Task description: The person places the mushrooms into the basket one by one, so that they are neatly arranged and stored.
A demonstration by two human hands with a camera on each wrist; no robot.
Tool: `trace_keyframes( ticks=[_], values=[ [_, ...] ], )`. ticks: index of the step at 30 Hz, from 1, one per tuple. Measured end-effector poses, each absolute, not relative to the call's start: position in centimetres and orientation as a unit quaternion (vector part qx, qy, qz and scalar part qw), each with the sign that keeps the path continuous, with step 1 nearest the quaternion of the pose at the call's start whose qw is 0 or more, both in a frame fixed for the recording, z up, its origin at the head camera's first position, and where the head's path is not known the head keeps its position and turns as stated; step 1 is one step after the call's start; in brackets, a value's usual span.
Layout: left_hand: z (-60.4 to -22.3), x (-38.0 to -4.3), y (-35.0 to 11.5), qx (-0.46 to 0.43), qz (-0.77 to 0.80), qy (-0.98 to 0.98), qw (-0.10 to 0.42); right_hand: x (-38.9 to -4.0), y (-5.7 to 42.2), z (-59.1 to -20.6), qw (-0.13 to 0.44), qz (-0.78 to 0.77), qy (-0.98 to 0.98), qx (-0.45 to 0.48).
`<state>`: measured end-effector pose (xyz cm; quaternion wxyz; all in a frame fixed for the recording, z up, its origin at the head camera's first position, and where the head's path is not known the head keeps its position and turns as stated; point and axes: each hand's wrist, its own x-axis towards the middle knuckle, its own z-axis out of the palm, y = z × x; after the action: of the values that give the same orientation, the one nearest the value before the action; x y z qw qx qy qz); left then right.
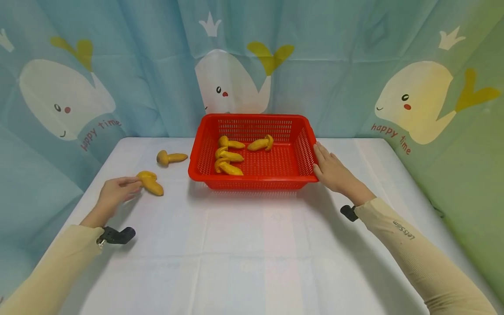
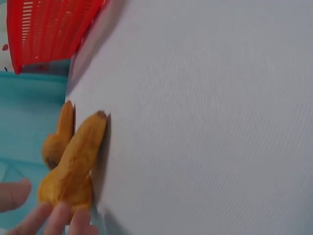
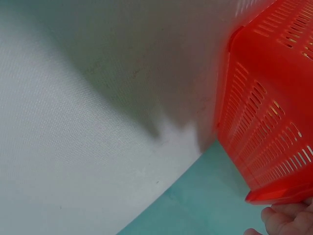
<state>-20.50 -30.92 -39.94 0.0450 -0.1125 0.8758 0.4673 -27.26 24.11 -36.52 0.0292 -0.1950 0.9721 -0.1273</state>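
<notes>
A yellow-brown mushroom (image 1: 150, 183) lies on the table at the left, its stem pointing toward the front right. My left hand (image 1: 118, 192) reaches it from the left, fingertips right at its cap. In the left wrist view the thumb stands apart from the fingers (image 2: 57, 220), which overlap the cap's edge. Just behind lies a second mushroom (image 1: 171, 158). My right hand (image 1: 334, 172) rests with extended fingers against the right rim of a red slotted plastic basket (image 1: 260, 179). Several similar mushrooms (image 1: 260, 143) lie inside, mostly on the left side.
The basket stands near the back of the table, which has a pale cloth (image 1: 244, 262). Behind and beside it hangs a blue-green curtain (image 1: 334, 87) printed with white whales. A black camera mount (image 1: 118, 236) projects from the left wrist, another (image 1: 348, 213) from the right.
</notes>
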Motion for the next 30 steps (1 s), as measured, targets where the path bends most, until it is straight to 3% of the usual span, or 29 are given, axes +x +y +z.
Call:
trace_keyframes(
  ticks=[13, 30],
  values=[
    [-39.0, -21.5, -30.2, -0.223, 0.570, 0.774, 0.162, -27.3, 24.2, -36.6, 0.020, -0.127, 0.971, -0.199],
    [-38.2, -22.8, -30.1, -0.180, 0.556, 0.782, 0.217, -27.6, 24.2, -36.8, 0.021, -0.132, 0.971, -0.196]
  ],
)
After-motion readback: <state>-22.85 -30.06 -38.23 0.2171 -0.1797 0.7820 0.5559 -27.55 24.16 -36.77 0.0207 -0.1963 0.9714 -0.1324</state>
